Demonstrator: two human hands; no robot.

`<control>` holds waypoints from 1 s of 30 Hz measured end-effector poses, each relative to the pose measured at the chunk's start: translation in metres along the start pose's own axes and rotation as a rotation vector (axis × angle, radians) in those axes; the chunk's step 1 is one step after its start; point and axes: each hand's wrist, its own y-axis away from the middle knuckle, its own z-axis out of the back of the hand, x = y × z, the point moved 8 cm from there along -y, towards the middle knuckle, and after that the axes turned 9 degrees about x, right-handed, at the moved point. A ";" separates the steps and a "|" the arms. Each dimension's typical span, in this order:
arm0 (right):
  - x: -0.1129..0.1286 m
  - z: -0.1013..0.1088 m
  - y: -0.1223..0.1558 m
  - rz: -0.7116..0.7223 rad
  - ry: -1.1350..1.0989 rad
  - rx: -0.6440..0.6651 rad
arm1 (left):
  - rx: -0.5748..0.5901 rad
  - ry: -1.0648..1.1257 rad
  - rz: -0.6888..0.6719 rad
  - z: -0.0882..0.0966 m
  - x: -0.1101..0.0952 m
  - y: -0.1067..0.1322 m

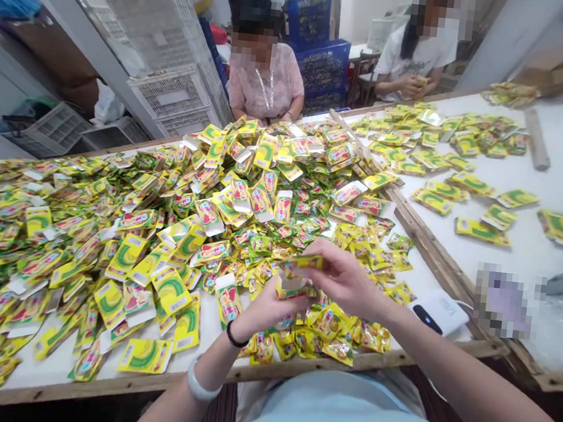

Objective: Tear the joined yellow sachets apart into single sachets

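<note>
My left hand [267,309] is closed around a small carton [290,284], its pale end turned upward. Just above it, my right hand [339,279] pinches a small yellow packet [306,262]; blur hides whether this is a sachet or another box. Below and around both hands lie shiny yellow sachets [329,322]. Green sachets [307,207] are heaped farther back. To the left spreads a large pile of flat yellow-green cartons [170,290], some with white flaps standing open.
A wooden strip [428,253] divides the white table, and beyond it lie more yellow cartons [470,184]. Near my right forearm sits a white power bank [439,315] with a cable. Two people sit across the table. White crates [173,92] and blue crates [321,67] are stacked behind.
</note>
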 end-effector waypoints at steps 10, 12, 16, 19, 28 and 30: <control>-0.008 -0.018 0.020 -0.120 0.263 0.299 | 0.051 -0.088 0.002 -0.007 0.009 -0.003; -0.016 -0.010 0.026 -0.133 0.180 0.182 | 0.057 -0.033 0.008 -0.010 0.015 -0.001; -0.022 -0.026 0.047 -0.077 0.163 0.261 | 0.090 0.020 0.006 -0.029 0.020 0.003; -0.029 -0.035 0.065 -0.114 0.178 0.331 | 0.160 0.036 0.016 -0.048 0.021 0.000; -0.032 0.155 0.111 -0.479 1.118 -0.542 | -0.336 -0.696 -0.068 0.035 0.026 -0.036; -0.040 0.157 0.107 -0.541 1.217 -0.571 | -0.411 -0.809 0.028 0.050 0.038 -0.048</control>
